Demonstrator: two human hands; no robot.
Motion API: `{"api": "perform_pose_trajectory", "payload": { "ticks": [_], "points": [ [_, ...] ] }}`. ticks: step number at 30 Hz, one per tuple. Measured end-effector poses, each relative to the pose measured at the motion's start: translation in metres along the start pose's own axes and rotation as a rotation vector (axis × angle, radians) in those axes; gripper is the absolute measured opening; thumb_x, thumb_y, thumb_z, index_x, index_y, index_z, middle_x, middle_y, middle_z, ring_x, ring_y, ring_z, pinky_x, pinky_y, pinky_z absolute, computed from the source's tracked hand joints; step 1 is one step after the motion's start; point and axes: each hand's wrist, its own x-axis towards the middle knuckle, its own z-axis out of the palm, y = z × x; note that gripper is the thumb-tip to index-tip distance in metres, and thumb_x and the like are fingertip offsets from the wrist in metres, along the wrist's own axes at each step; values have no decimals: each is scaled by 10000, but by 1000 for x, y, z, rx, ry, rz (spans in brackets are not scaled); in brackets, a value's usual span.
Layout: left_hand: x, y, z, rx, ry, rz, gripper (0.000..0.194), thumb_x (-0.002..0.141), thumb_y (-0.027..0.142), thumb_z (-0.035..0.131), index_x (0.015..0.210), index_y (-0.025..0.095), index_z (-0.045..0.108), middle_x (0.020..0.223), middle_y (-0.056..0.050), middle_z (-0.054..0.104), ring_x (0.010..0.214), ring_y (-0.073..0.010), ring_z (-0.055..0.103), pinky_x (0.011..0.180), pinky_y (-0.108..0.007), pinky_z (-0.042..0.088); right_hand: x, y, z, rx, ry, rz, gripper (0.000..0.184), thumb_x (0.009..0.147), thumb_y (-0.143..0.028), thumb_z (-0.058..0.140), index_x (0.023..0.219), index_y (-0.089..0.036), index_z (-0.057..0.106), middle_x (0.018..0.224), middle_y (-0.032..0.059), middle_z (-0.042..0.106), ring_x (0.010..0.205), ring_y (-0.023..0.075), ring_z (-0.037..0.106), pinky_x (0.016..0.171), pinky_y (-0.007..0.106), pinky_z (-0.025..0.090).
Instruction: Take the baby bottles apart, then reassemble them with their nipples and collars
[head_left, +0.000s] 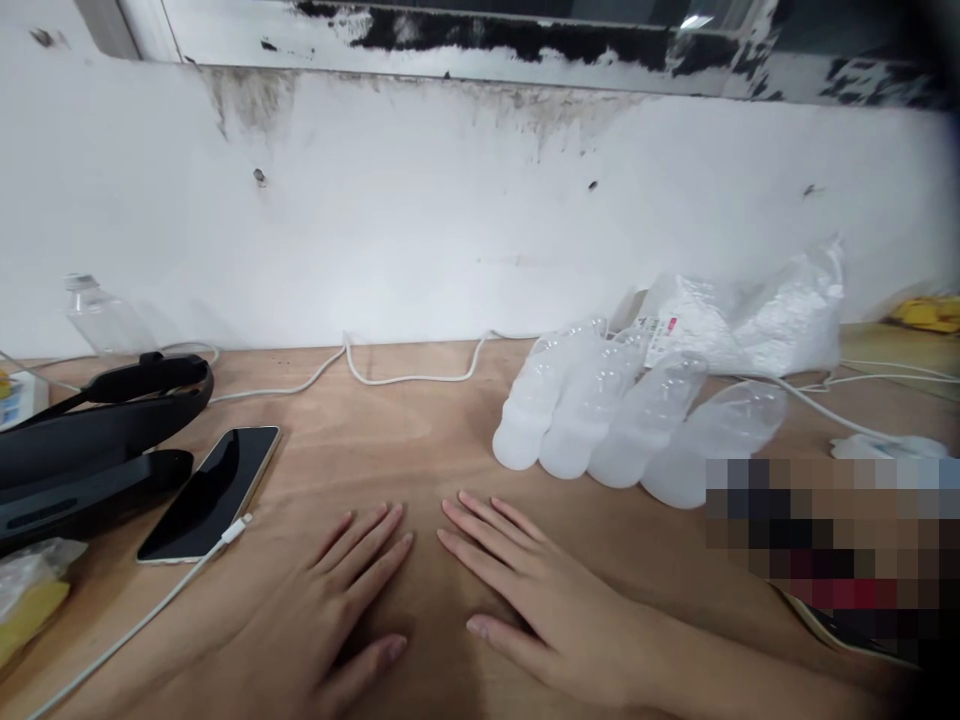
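At the left end of the tabletop (405, 430), one clear bottle (103, 318) is standing by the back edge, and black gear (90, 430) is lying nearer, running out of sight. Just right of it, one phone (210, 495) is resting screen up, beyond the left hand (334, 605) and to its left; the plug end of one white cable (232, 532) is lying by its right side. I'm seeing two hands: both are lying open, palms down, fingers pointing inward toward the back edge, with a gap between them. Beyond the right hand (540, 595) and to its right, apart from its fingertips, four translucent forms (626, 440) are lying in a slanting row. Behind them, one plastic bag (787, 310) is sitting near the back edge.
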Motion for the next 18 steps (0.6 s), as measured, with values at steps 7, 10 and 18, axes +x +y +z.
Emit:
{"api": "perform_pose_trajectory", "payload": {
  "ticks": [7, 10, 18],
  "points": [
    [-3, 1, 10, 61, 162, 3, 616, 827, 385, 438, 1354, 276, 140, 1408, -31, 223, 1258, -251, 282, 1017, -454, 282, 0, 0, -3, -10, -24, 7, 566, 873, -451, 288, 1362, -180, 202, 1439, 54, 116, 1317, 218, 42, 1069, 436, 102],
    [-4, -1, 10, 76, 124, 25, 619, 831, 393, 424, 1358, 263, 126, 1411, -42, 209, 1261, -257, 273, 1007, -467, 292, 0, 1, -3, -19, -32, 14, 565, 874, -459, 275, 1364, -189, 197, 1441, 46, 103, 1317, 220, 33, 1068, 436, 98],
    [-9, -5, 10, -151, 301, -129, 548, 808, 388, 477, 1313, 309, 279, 1366, -16, 350, 1223, -242, 355, 996, -437, 330, -6, 5, 4, 38, 80, -1, 554, 865, -423, 329, 1363, -216, 204, 1432, 42, 166, 1306, 233, 134, 1055, 449, 180]
  ]
}}
